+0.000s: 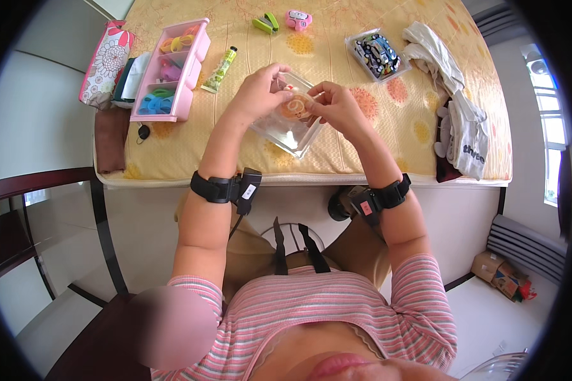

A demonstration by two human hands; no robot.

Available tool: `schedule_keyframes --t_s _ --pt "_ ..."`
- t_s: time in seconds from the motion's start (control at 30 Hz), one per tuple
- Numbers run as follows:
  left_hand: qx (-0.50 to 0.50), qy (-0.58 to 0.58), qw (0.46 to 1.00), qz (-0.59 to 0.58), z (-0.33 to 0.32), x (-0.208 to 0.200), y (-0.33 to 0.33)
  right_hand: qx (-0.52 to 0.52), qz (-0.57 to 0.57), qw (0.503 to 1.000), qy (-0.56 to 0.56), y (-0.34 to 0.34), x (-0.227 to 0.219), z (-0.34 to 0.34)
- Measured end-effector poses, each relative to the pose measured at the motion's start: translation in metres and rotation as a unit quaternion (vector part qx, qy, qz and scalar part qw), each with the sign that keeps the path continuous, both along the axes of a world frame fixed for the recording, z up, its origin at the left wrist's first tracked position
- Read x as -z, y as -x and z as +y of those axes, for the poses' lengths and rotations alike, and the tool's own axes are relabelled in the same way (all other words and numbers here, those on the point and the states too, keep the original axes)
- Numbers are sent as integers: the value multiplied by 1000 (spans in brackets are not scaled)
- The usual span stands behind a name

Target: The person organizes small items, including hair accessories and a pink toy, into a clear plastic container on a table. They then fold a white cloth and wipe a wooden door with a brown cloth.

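Over a clear plastic box (292,141) near the middle of the table, both my hands are closed on a small rounded orange-brown item with a pale swirl (293,108). A bit of white and red shows at its top; I cannot make out its kind. My left hand (264,92) grips it from the left, thumb across its upper edge. From the right, my right hand (337,108) pinches its edge between thumb and fingers. The fingers hide part of the item and the far end of the box.
Left stands a pink three-compartment organizer (183,114) with colourful things, beside a green tube (221,70) and a floral pouch (107,66). A green stapler (266,23) and pink toy-like object (299,20) lie at the back. Right are a box of toy cars (376,56) and folded cloth (467,136).
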State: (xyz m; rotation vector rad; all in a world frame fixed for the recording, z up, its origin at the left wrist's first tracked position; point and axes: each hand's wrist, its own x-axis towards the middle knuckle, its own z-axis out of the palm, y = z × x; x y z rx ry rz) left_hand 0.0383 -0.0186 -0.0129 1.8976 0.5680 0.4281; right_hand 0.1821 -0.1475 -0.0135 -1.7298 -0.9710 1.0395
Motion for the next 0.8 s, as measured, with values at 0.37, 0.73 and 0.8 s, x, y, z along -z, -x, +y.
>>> schedule_keyframes --t_s 0.37,0.73,0.8 --pt "-90 -135 981 111 10 0 12 16 -448 892 54 17 -2 1" --pt "-152 -146 974 82 19 -12 27 -34 -440 897 19 18 -20 12" --pt "-171 -160 971 58 26 -12 31 -3 -415 910 8 8 -22 18"
